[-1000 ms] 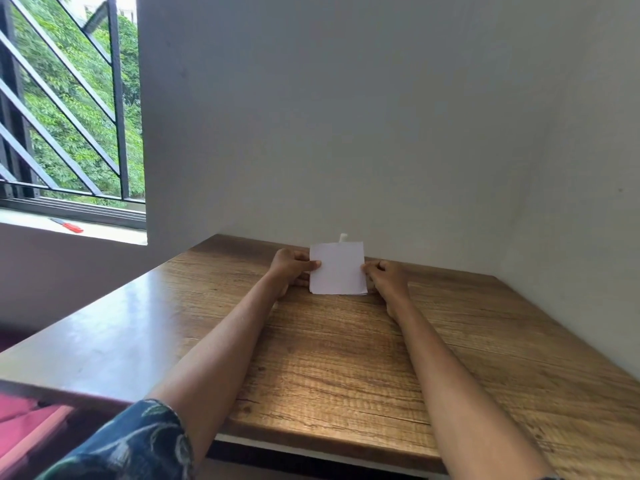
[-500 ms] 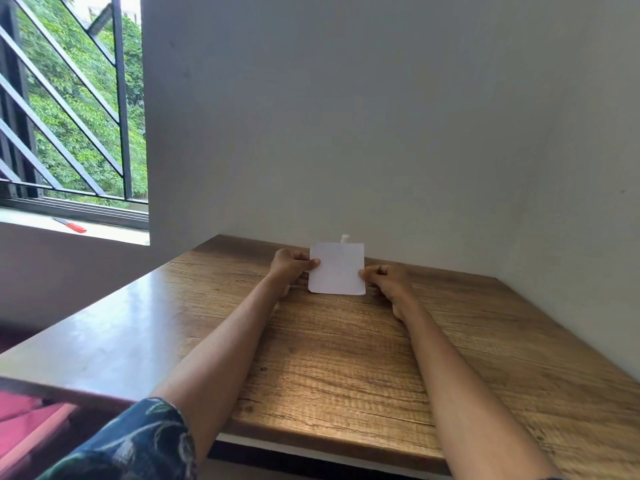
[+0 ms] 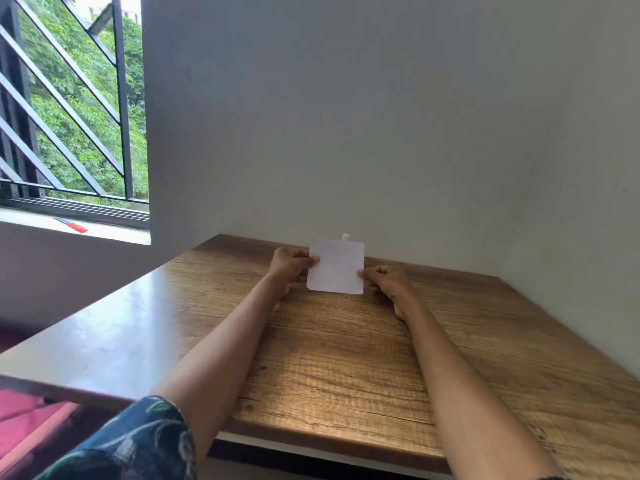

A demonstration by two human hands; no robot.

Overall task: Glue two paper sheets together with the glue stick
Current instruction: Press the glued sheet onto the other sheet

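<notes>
A pale wall (image 3: 381, 116) fills most of the view, meeting a second wall at the right to form a corner. Below it lies the wooden tabletop (image 3: 346, 358), brown with a strong grain, its near edge running across the bottom of the frame and its left part shining with reflected daylight. At the upper left is a window (image 3: 69, 98) with dark slanted bars, green leaves beyond it, and a pale sill on which a small red object (image 3: 73, 225) rests, too small to identify. Two bare forearms reach from the bottom of the frame toward the far edge of the tabletop; the left one emerges from a dark blue patterned sleeve (image 3: 138, 445). A pink surface (image 3: 24, 427) shows in the lower left corner, below the tabletop. The left hand (image 3: 291, 266) and the right hand (image 3: 386, 280) hold a white paper sheet (image 3: 336, 266) between them, close to the far wall; it stands nearly upright with its lower edge at or just above the tabletop. The left fingers pinch its left edge near the top, and the right fingers pinch its right edge lower down. Whether it is one sheet or two pressed together cannot be told. Just behind the sheet's upper edge, a small white tip (image 3: 345, 236) sticks up; what it belongs to is hidden.
</notes>
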